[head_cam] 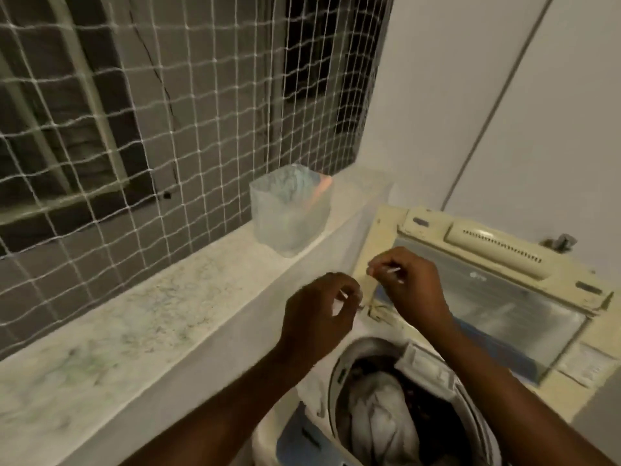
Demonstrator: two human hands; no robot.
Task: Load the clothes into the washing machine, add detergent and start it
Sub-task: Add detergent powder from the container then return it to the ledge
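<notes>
The top-loading washing machine (386,230) stands at lower right with its glass lid (510,307) folded back. Its drum (339,375) holds clothes: a white cloth (379,422) lies over dark pieces. Both my hands hover above the machine's left rim. My left hand (319,317) has curled fingers that pinch a small white scrap. My right hand (410,287), just right of it and slightly higher, pinches a thin white strip. Blur hides what the scraps are. A clear plastic tub (289,213) with blue and orange contents sits on the ledge beyond my hands.
A speckled stone ledge (141,314) runs along the left, flush against the machine. White netting (168,112) covers the window grille above it. A pale wall (470,95) with a diagonal pipe stands behind the machine. A tap (561,242) shows behind the lid.
</notes>
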